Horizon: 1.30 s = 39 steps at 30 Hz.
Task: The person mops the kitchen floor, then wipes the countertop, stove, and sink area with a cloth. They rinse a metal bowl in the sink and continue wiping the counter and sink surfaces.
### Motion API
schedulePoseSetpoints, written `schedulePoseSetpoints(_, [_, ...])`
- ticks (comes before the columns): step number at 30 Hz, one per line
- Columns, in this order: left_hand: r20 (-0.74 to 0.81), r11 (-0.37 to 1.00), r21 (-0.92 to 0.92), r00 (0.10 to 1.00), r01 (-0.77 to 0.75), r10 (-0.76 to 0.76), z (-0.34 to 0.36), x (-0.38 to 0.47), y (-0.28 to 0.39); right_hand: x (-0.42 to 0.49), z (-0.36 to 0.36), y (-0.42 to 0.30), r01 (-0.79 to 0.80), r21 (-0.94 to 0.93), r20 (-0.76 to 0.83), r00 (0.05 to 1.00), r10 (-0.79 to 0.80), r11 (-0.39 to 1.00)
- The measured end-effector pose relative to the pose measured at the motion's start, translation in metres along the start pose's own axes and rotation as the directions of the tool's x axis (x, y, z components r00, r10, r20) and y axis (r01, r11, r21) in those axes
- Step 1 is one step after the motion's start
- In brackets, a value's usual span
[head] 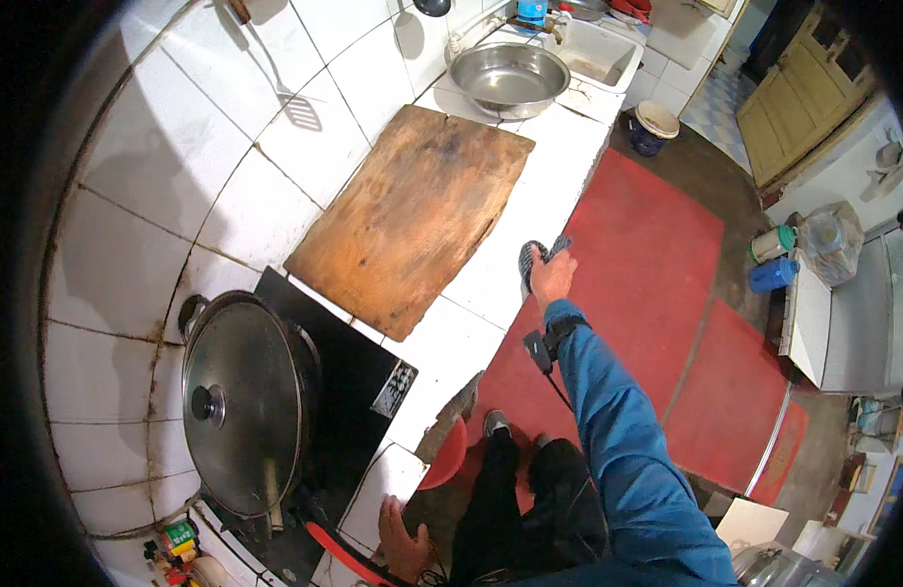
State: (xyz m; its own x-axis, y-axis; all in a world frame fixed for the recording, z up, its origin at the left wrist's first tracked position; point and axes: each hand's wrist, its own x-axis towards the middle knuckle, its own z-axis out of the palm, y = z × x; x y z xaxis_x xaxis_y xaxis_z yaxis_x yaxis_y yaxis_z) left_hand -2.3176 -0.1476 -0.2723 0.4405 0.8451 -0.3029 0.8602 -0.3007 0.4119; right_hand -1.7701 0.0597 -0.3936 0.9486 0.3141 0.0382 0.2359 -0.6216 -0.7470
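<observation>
My right hand (554,276) holds a bunched dark checked cloth (531,264) at the front edge of the white tiled counter (470,297). To its left, a worn wooden cutting board (415,220) lies on the counter. My left hand (402,539) rests with fingers apart at the counter's near edge, beside a red curved rim or handle (341,554), and seems to hold nothing. Left of it, a large wok with a glass lid (239,403) stands on a black cooktop (341,367).
A steel basin (510,77) stands by the white sink (594,55). A red plastic basin (445,458) sits below the counter edge. Red matting (642,271) covers the floor. A bucket (651,130) stands near the sink; small bottles (178,547) stand at lower left.
</observation>
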Motion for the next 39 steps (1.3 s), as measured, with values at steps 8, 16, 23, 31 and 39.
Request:
schedulePoseSetpoints(8, [0.011,0.979,-0.052,0.980,0.199,-0.198,0.004,0.004,0.035,-0.113,-0.086,-0.010,0.671,0.100,0.402,0.648,-0.647,0.735])
schedulePoseSetpoints(16, [0.080,0.918,-0.105,0.924,0.382,-0.375,0.029,0.071,0.135,-0.011,-0.092,-0.010,0.842,0.410,0.504,0.112,-0.857,0.351])
schedulePoseSetpoints(23, [-0.009,0.947,-0.111,0.952,0.302,-0.305,0.029,0.118,0.238,0.253,-0.047,-0.033,0.856,-0.138,0.295,0.516,-0.804,0.499])
schedulePoseSetpoints(31, [0.061,0.933,-0.136,0.943,0.334,-0.328,0.030,0.106,0.261,0.110,-0.036,-0.024,0.752,0.437,0.484,0.267,-0.834,0.494])
schedulePoseSetpoints(39, [0.467,0.972,0.059,0.854,0.227,-0.227,0.005,0.168,0.244,-0.160,-0.053,-0.023,0.642,0.766,0.370,-0.491,-0.789,-0.041])
